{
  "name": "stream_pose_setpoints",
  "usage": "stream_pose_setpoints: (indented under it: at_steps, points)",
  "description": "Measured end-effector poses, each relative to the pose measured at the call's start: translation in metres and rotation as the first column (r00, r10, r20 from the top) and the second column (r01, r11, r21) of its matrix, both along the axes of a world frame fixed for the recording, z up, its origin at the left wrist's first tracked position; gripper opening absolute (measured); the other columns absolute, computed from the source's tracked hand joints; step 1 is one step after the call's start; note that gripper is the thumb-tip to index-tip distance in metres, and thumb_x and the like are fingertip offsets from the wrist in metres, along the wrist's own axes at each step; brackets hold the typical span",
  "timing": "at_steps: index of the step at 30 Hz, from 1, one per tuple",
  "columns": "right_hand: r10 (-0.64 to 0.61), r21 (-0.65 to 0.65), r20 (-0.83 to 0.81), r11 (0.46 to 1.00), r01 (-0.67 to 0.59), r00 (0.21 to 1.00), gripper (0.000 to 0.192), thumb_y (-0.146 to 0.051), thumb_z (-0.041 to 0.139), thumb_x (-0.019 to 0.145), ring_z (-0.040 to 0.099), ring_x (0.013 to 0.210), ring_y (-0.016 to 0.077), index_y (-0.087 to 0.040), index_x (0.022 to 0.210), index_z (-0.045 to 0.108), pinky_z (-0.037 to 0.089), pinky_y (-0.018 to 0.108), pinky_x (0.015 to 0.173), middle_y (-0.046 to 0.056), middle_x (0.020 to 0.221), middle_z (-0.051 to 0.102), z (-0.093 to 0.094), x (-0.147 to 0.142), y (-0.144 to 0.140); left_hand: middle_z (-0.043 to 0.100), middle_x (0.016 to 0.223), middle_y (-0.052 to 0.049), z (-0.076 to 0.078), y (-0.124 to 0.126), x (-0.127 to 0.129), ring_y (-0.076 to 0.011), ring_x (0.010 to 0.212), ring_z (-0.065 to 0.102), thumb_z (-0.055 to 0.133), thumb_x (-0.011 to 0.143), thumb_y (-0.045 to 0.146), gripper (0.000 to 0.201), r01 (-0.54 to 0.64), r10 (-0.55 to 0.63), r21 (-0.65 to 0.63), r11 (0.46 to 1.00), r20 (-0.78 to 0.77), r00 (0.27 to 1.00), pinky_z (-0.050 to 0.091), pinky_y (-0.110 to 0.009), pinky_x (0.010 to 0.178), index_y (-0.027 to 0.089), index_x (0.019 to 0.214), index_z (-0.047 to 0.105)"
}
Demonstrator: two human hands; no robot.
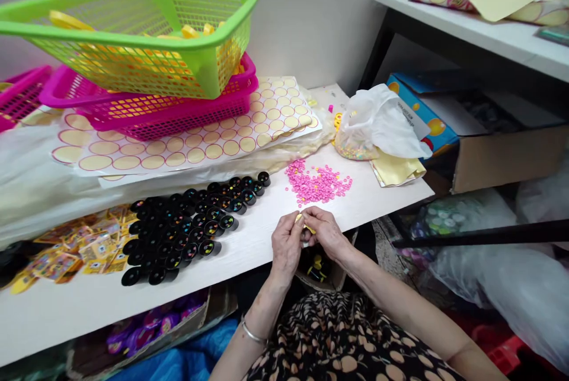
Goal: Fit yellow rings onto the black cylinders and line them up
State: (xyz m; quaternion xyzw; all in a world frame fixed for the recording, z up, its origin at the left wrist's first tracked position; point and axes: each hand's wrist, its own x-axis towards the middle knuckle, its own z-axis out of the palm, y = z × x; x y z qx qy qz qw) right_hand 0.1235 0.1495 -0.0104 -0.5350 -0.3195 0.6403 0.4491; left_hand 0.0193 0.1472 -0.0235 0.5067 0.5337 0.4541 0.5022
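My left hand and my right hand meet at the table's front edge, fingers pinched together. Between them is a small yellow piece, mostly covered by the fingers, so its kind is unclear. Just beyond the hands lies a loose pile of tiny pink discs with a few yellow ones mixed in. To the left, rows of small black cups stand close together, many with bits of colour inside. Below my hands, an open box holds black and yellow pieces.
A green basket of yellow parts sits on a pink basket, over sticker sheets. Printed cards lie at left. A plastic bag stands at the back right, near a cardboard box under a white shelf.
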Motion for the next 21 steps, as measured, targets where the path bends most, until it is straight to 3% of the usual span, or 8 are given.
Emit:
stream_pose_setpoints:
  at_steps: [4, 8, 12, 17, 21]
  points:
    - [0.01, 0.032, -0.012, 0.999, -0.01, 1.0, 0.028, -0.044, 0.053, 0.076, 0.051, 0.046, 0.0084, -0.016, 0.08, 0.055, 0.04, 0.018, 0.037, -0.003, 0.059, 0.054, 0.0, 0.006, -0.002, 0.059, 0.095, -0.006, 0.006, 0.003, -0.013, -0.0111, 0.068, 0.056, 0.058, 0.077, 0.04, 0.035, 0.028, -0.028, -0.005, 1.0, 0.014, 1.0, 0.046, -0.023, 0.059, 0.016, 0.102, 0.064]
    - [-0.051, 0.072, 0.157, 0.997, 0.04, 0.986, 0.021, -0.037, 0.053, 0.077, 0.049, 0.042, 0.0078, -0.017, 0.082, 0.055, 0.04, 0.02, 0.04, -0.004, 0.055, 0.053, -0.005, 0.024, -0.007, 0.057, 0.103, -0.005, 0.007, 0.006, -0.025, -0.0101, 0.069, 0.053, 0.066, 0.067, 0.025, 0.04, 0.118, -0.115, 0.064, 0.991, -0.043, 0.992, 0.046, -0.023, 0.063, 0.017, 0.106, 0.062]
    - [0.077, 0.125, 0.203, 0.987, -0.104, 0.976, 0.019, -0.022, 0.061, 0.067, 0.048, 0.042, 0.0077, -0.017, 0.085, 0.055, 0.04, 0.021, 0.045, -0.006, 0.054, 0.053, -0.007, 0.039, -0.014, 0.059, 0.102, -0.004, -0.001, 0.009, -0.023, -0.0157, 0.085, 0.055, 0.068, 0.057, 0.012, 0.052, 0.198, -0.169, 0.128, 0.972, -0.21, 0.963, 0.045, -0.029, 0.076, 0.018, 0.108, 0.061]
    - [0.235, 0.241, 0.2, 0.929, -0.28, 0.951, 0.022, -0.026, 0.07, 0.064, 0.046, 0.051, 0.0067, -0.016, 0.08, 0.058, 0.039, 0.021, 0.048, -0.005, 0.065, 0.051, -0.003, 0.045, -0.016, 0.063, 0.083, -0.001, -0.003, 0.01, -0.015, -0.0165, 0.08, 0.055, 0.069, 0.059, 0.015, 0.027, 0.233, -0.166, 0.164, 0.958, -0.344, 0.924, 0.045, -0.031, 0.075, 0.02, 0.086, 0.067]
    - [0.278, 0.25, 0.185, 0.914, -0.319, 0.943, 0.044, -0.022, 0.079, 0.051, 0.047, 0.058, 0.007, -0.018, 0.09, 0.058, 0.039, 0.02, 0.052, -0.005, 0.072, 0.051, 0.002, 0.048, -0.017, 0.063, 0.077, 0.0, 0.006, 0.004, -0.016, -0.0161, 0.077, 0.053, 0.066, 0.061, 0.013, 0.02, 0.266, -0.158, 0.242, 0.933, -0.39, 0.907, 0.043, -0.03, 0.071, 0.02, 0.081, 0.065]
